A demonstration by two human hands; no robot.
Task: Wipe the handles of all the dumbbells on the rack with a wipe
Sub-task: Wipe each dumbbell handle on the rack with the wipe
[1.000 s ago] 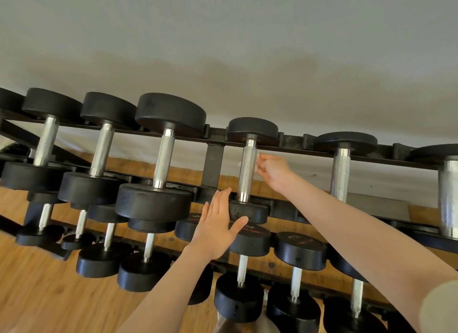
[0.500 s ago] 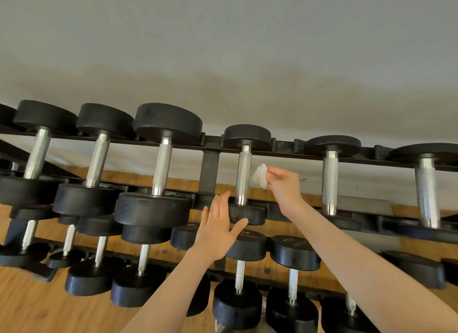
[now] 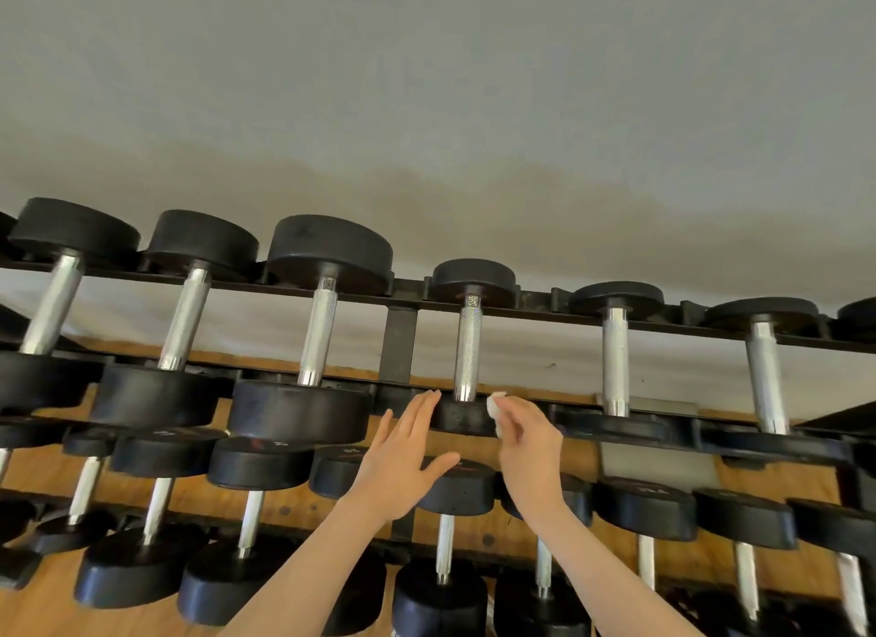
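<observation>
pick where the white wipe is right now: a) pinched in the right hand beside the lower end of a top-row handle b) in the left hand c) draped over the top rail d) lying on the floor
a: the right hand pinches the wipe just right of the lower end of the knurled handle, while the left hand is open and holds nothing.

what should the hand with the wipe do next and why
Probably carry the small white wipe right to the next knurled silver handle. The right hand pinches it beside the near black head, off the middle handle; the left hand rests open.
</observation>
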